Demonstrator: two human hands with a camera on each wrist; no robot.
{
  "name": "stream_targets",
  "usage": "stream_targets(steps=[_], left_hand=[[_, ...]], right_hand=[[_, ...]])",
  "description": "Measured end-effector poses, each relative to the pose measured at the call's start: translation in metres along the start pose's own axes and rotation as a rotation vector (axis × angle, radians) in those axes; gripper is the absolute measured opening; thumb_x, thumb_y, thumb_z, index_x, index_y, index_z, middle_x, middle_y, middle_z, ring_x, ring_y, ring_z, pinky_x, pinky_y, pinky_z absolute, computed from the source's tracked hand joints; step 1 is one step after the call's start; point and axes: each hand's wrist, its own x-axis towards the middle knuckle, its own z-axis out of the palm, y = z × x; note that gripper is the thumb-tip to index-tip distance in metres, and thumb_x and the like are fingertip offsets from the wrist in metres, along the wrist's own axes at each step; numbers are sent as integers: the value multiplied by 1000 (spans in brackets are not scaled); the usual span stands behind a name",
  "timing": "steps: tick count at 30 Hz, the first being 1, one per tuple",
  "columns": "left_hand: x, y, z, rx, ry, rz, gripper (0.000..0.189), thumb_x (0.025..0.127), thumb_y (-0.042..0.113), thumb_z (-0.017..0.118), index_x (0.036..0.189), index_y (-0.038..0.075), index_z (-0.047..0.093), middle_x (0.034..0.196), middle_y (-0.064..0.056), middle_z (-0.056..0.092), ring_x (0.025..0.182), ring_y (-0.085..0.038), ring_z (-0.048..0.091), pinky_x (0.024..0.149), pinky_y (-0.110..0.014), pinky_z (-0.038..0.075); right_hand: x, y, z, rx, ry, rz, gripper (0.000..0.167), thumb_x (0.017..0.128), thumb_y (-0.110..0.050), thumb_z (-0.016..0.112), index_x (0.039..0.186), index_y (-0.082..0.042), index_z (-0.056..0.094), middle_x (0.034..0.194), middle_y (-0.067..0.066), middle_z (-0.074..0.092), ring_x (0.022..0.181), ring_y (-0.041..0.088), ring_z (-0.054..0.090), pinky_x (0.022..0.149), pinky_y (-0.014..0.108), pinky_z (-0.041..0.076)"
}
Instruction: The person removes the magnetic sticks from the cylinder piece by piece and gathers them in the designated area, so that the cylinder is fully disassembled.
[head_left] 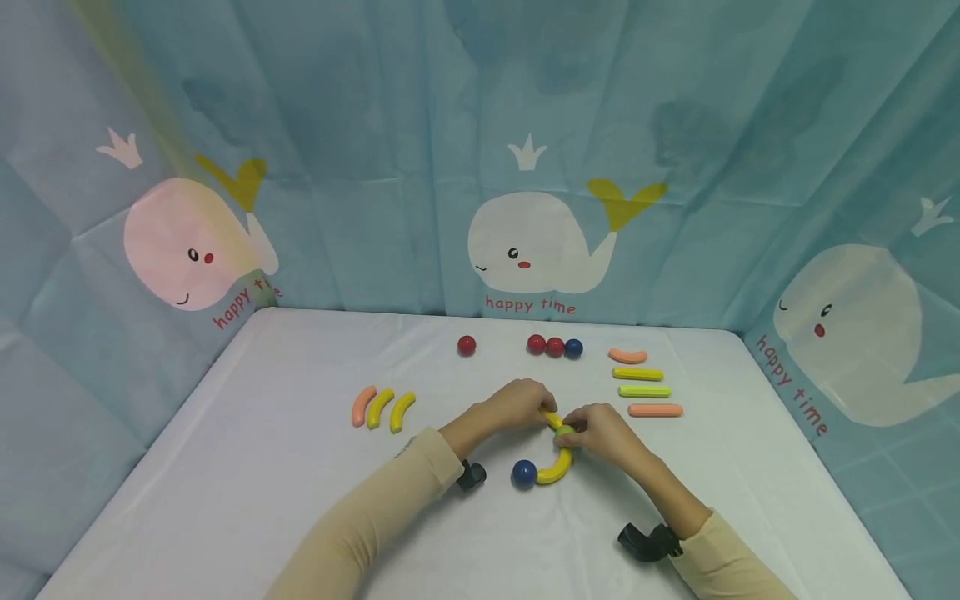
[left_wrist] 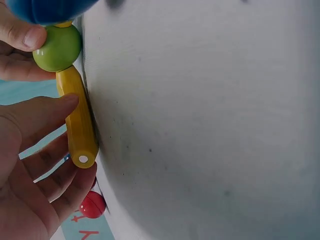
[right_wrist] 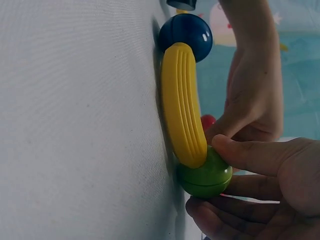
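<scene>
My left hand (head_left: pixel 520 402) pinches a yellow stick (left_wrist: pixel 80 122) between thumb and fingers, the small round hole at its near end showing in the left wrist view. The stick's other end meets a green ball (right_wrist: pixel 207 175), which my right hand (head_left: pixel 606 433) grips between thumb and fingers. From that ball a curved, ridged yellow stick (right_wrist: pixel 181 105) bends round to a dark blue ball (head_left: pixel 524 474), end against it. Together these pieces form a hooked chain close on the white tablecloth.
Behind the hands sit a lone red ball (head_left: pixel 467 345) and a row of two red balls (head_left: pixel 536 344) and one blue ball (head_left: pixel 573 348). Pink and yellow curved sticks (head_left: pixel 380 408) lie left. Several sticks (head_left: pixel 644 391) are stacked rightward, below a pink curved stick (head_left: pixel 627 357).
</scene>
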Motion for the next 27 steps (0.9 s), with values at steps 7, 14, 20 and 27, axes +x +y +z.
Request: stream_targets(steps=[7,14,20,27], left_hand=[[-2,3,-3,40,24,-29,16,84,20,77,99,18,78,94,6,76,78,-5,62,77,-17,52],[-4,3,-3,41,44,-80,15,82,20,78,96,16,78,90,4,75,72,-6,61,72,-19,53],[-8,-5,-5,9,119,-212,19,83,23,77,98,11,77,91,1,74,74,-10,60,74,-24,53],[-24,-24,-16,-167,171,-332,26,82,27,78,98,7,75,92,-3,73,76,-14,59,75,-28,54]], right_hand=[[-1,-1,1,-10,5,14,28,77,-20,82,98,-4,76,89,2,74,78,12,60,76,32,56],[0,-2,1,-28,7,11,25,77,-20,82,97,-5,76,89,2,74,78,11,61,76,32,56],[0,-3,2,-32,8,10,26,77,-21,82,96,-5,76,89,2,73,79,12,61,76,33,56],[-1,-3,1,-34,10,22,28,77,-22,82,99,-4,76,92,3,74,82,13,62,79,35,56]])
